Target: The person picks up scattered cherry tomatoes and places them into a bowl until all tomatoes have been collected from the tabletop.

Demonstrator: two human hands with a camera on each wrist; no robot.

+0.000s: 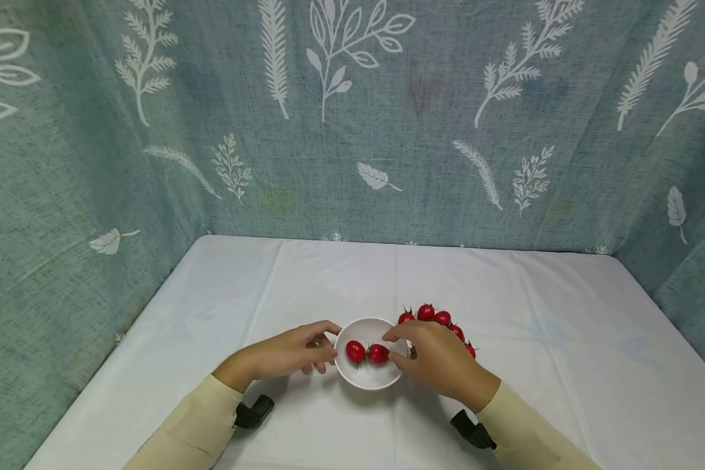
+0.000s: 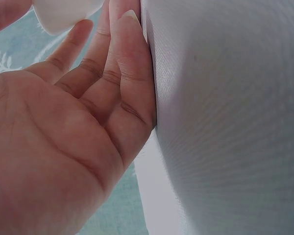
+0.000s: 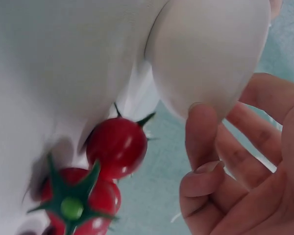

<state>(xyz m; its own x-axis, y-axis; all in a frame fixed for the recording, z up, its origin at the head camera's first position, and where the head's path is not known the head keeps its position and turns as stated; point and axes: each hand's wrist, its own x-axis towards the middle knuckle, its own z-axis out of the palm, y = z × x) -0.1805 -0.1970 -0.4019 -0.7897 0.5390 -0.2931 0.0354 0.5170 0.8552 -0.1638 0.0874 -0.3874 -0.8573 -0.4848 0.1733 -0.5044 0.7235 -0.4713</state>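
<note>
A white bowl point(image 1: 367, 380) stands on the table between both hands, with two red cherry tomatoes point(image 1: 355, 352) inside, green stems attached. My left hand point(image 1: 284, 352) is at the bowl's left side, fingers loosely bent, fingertips at its outer wall; the left wrist view shows its little-finger side along the cloth. From the right, my right hand point(image 1: 440, 362) reaches over the rim, thumb and forefinger spread beside the right-hand tomato point(image 1: 378, 354). In the right wrist view, other fingers point(image 3: 202, 132) of this hand overlap the bowl's outer wall point(image 3: 206, 54). Neither hand grips anything.
Several more cherry tomatoes point(image 1: 425, 312) lie in a curve behind and right of the bowl, partly hidden by the right hand. A white cloth covers the table point(image 1: 329, 274). A green-blue curtain point(image 1: 352, 156) with leaf patterns hangs behind and at the sides.
</note>
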